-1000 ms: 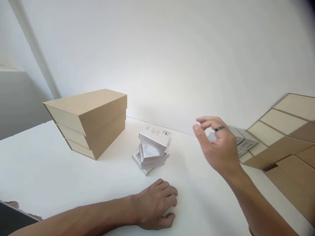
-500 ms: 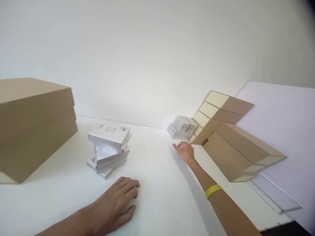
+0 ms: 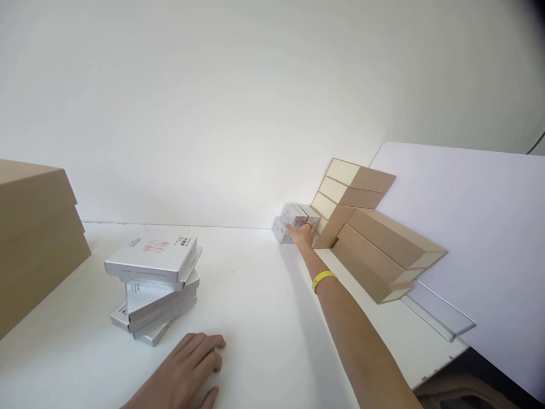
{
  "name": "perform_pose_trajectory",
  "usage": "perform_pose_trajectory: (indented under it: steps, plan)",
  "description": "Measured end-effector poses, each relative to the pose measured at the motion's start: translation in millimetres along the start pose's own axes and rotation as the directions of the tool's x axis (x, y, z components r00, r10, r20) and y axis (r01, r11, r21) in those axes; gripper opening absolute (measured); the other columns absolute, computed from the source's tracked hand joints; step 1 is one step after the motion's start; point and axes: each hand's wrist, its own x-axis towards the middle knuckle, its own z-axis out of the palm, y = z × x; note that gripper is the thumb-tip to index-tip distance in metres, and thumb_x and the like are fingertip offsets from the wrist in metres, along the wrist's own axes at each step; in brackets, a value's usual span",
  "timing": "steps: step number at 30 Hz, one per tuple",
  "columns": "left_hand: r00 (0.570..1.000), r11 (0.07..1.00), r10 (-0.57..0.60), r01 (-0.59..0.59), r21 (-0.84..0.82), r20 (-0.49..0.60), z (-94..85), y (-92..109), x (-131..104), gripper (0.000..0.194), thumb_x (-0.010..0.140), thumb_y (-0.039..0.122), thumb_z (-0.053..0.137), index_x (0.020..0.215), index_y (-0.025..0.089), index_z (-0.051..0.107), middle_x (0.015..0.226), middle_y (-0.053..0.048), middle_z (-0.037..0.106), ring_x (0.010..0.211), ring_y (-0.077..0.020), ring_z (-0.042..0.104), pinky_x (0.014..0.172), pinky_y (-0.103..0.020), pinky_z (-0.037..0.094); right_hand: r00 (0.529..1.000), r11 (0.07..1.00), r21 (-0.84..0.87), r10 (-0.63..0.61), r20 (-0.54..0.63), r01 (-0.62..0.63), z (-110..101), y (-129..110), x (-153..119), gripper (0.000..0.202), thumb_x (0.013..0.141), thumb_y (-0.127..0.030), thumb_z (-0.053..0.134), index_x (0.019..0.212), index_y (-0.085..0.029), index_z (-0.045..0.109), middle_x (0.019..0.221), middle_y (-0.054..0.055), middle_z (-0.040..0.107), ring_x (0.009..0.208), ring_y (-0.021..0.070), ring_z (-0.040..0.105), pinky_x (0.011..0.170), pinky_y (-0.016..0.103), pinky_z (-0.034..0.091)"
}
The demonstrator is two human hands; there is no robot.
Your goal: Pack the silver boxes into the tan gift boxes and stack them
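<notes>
At the foot of the wall, my right hand [image 3: 304, 233] has its thumb and fingers around the front of a small white box [image 3: 293, 214] in a stack of several like it. Its palm hides the lower boxes in part. Near the bottom edge my left hand [image 3: 187, 366] rests on the table, fingers loosely bent and apart, holding nothing. Beyond it stands an uneven pile of flat white printed boxes [image 3: 151, 255], turned at different angles.
Brown cartons with cream ends [image 3: 340, 187] are stacked right of the small boxes, with long brown cartons [image 3: 395, 238] lying before them. A large brown box stack [image 3: 34, 244] stands at the left. A white panel [image 3: 489, 227] and wire frame [image 3: 445, 329] are at the right.
My right hand has moved forward from just short of the small white boxes onto them. The view has shifted right. My left hand still rests on the table.
</notes>
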Motion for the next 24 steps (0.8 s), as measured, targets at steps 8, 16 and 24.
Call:
perform_pose_trajectory:
  steps: [8, 16, 24]
  plan:
    - [1.0, 1.0, 0.002, -0.002, -0.023, -0.002, 21.6, -11.3, -5.4, 0.011, 0.083, 0.017, 0.055, 0.092, 0.024, 0.054, 0.112, -0.005, 0.07, 0.091, -0.022, 0.064, 0.085, -0.032, 0.054, 0.98, 0.978, 0.11, 0.186, -0.066, -0.178, 5.2, -17.6, -1.6, 0.043, 0.095, -0.04, 0.064, 0.132, -0.019, 0.057, 0.139, 0.012, 0.053, 0.122, 0.0284, 0.055, 0.102, 0.052, 0.048]
    - [0.991, 0.993, -0.08, 0.089, -0.082, 0.104, -4.8, 5.0, 2.8, 0.019, 0.081, 0.011, 0.057, 0.096, 0.023, 0.055, 0.116, -0.005, 0.067, 0.1, -0.0224, 0.061, 0.089, -0.033, 0.053, 0.98, 0.915, 0.35, 0.179, 0.091, -0.199, -20.5, -31.3, -21.0, 0.038, 0.096, -0.041, 0.063, 0.126, -0.018, 0.059, 0.127, 0.01, 0.059, 0.108, 0.0237, 0.062, 0.092, 0.045, 0.054]
    - [0.983, 0.984, -0.119, 0.135, -0.113, 0.137, -10.1, 9.8, 5.8, 0.023, 0.08, 0.015, 0.062, 0.099, 0.021, 0.052, 0.12, -0.005, 0.064, 0.101, -0.0209, 0.058, 0.094, -0.035, 0.048, 0.659, 0.671, 0.62, -0.255, 0.708, -0.407, -85.9, -86.2, -94.4, 0.026, 0.096, -0.045, 0.054, 0.097, -0.02, 0.062, 0.074, -0.002, 0.055, 0.05, 0.0086, 0.039, 0.047, 0.022, 0.039]
